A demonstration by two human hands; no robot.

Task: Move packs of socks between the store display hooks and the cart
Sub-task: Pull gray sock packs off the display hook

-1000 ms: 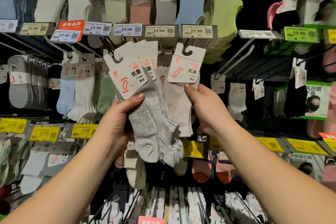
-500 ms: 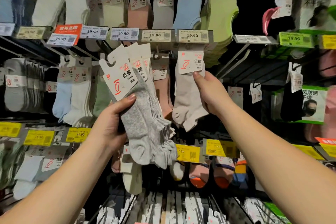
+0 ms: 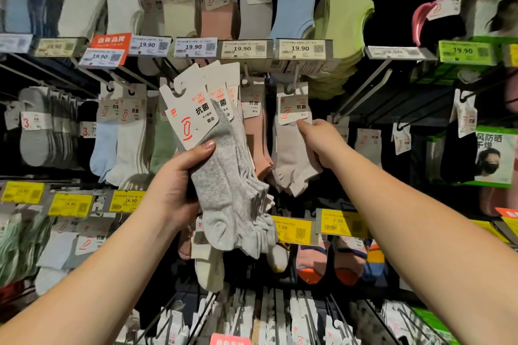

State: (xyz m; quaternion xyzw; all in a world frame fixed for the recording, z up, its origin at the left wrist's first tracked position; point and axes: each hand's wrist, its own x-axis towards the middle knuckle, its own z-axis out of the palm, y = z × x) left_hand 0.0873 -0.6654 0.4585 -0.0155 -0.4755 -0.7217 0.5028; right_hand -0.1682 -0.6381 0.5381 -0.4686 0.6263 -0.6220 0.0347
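My left hand (image 3: 179, 185) grips a fanned bundle of several grey sock packs (image 3: 224, 176) with white header cards, held up in front of the display. My right hand (image 3: 322, 140) pinches the lower edge of the card on a beige sock pack (image 3: 291, 159), which hangs from a display hook (image 3: 293, 75) under the 19.90 price tag. A pink sock pack (image 3: 256, 131) hangs on the neighbouring hook between the two. No cart shows in this view.
Rows of hooks carry sock packs in white, blue, green, pink and black above, left and right. Price tags (image 3: 300, 49) line the rails. Yellow tags (image 3: 340, 223) and more socks fill the lower rows. Face mask boxes (image 3: 493, 157) stand at right.
My right hand carried the beige pack up and back onto the hook, and the pack now hangs there. My left hand kept the grey bundle nearly still.
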